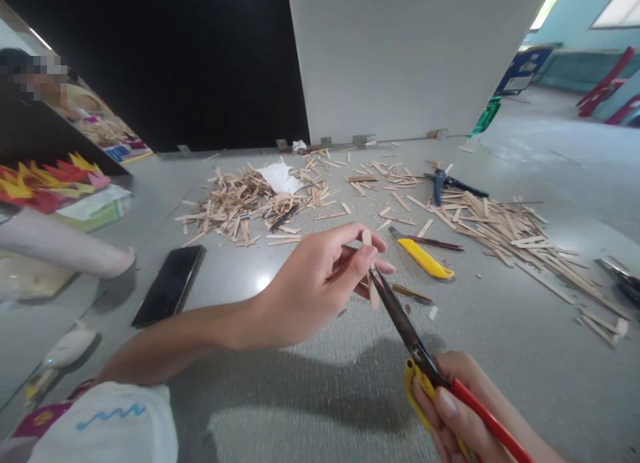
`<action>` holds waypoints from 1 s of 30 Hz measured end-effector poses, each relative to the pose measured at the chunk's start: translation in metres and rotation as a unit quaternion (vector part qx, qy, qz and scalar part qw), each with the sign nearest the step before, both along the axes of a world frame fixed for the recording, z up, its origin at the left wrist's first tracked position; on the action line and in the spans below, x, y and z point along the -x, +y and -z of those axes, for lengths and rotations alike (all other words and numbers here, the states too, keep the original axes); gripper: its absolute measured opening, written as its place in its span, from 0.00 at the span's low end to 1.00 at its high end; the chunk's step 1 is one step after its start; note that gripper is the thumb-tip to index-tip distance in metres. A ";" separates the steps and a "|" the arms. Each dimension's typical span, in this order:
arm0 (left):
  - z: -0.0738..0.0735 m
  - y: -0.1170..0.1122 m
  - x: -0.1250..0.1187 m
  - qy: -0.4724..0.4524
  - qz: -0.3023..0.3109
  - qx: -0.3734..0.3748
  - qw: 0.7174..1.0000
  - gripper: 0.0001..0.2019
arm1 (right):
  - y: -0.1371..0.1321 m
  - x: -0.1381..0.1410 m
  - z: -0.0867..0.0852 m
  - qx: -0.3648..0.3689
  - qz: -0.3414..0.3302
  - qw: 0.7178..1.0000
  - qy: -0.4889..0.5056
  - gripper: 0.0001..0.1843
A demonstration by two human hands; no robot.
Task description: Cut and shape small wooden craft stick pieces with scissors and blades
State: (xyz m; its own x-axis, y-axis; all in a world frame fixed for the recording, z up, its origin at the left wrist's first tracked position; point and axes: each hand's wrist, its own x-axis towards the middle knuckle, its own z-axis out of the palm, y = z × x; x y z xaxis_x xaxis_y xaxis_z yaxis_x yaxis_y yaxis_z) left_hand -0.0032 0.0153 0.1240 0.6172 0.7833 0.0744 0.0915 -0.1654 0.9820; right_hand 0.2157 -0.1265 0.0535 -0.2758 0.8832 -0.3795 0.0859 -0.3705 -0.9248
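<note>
Between the thumb and fingers of my left hand (315, 283) is a short wooden stick (373, 296), held roughly upright. My right hand (465, 406) grips scissors (405, 323) with red and yellow handles. The tips of the blades meet the stick just below my left thumb. Beyond my hands lie a yellow utility knife (425, 258), a dark red pen-like stick (437, 242) and a thin brownish pen-like item (413, 294), partly covered by the blades.
A heap of cut wooden sticks (225, 206) lies at the back left, longer strips (500, 226) at right with dark-handled pliers (440, 183). A black phone (170, 286) and a glue bottle (67, 348) are left. Upright panels (400, 63) stand behind. Another person is at far left.
</note>
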 end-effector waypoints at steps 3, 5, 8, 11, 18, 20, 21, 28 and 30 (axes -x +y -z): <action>0.000 -0.001 -0.001 -0.013 0.007 -0.002 1.000 0.11 | 0.000 0.001 0.001 0.038 0.026 0.999 0.008 0.39; -0.001 -0.002 -0.002 -0.022 0.008 -0.001 1.000 0.12 | 0.000 0.002 -0.001 0.041 0.031 0.999 0.004 0.39; -0.001 -0.002 -0.003 -0.028 0.007 0.007 1.000 0.13 | 0.001 0.004 -0.003 0.032 0.021 0.999 -0.019 0.39; -0.001 -0.002 -0.003 -0.028 0.008 0.010 1.000 0.12 | 0.004 0.004 -0.006 0.023 -0.001 0.999 -0.039 0.39; -0.002 -0.002 -0.003 -0.033 0.013 0.014 0.999 0.12 | 0.012 0.006 -0.013 0.009 -0.051 0.998 -0.043 0.41; -0.001 -0.003 -0.003 -0.031 0.014 0.013 0.999 0.12 | 0.013 0.007 -0.015 0.004 -0.055 0.997 -0.054 0.41; -0.001 -0.003 -0.003 -0.031 0.014 0.014 0.999 0.12 | 0.013 0.007 -0.015 0.001 -0.054 0.997 -0.060 0.41; -0.003 -0.002 -0.005 -0.045 0.013 0.029 0.998 0.12 | 0.014 0.007 -0.014 -0.008 -0.066 0.996 -0.060 0.41; -0.003 -0.002 -0.005 -0.046 0.012 0.033 0.998 0.12 | 0.014 0.006 -0.013 0.001 -0.065 0.996 -0.061 0.41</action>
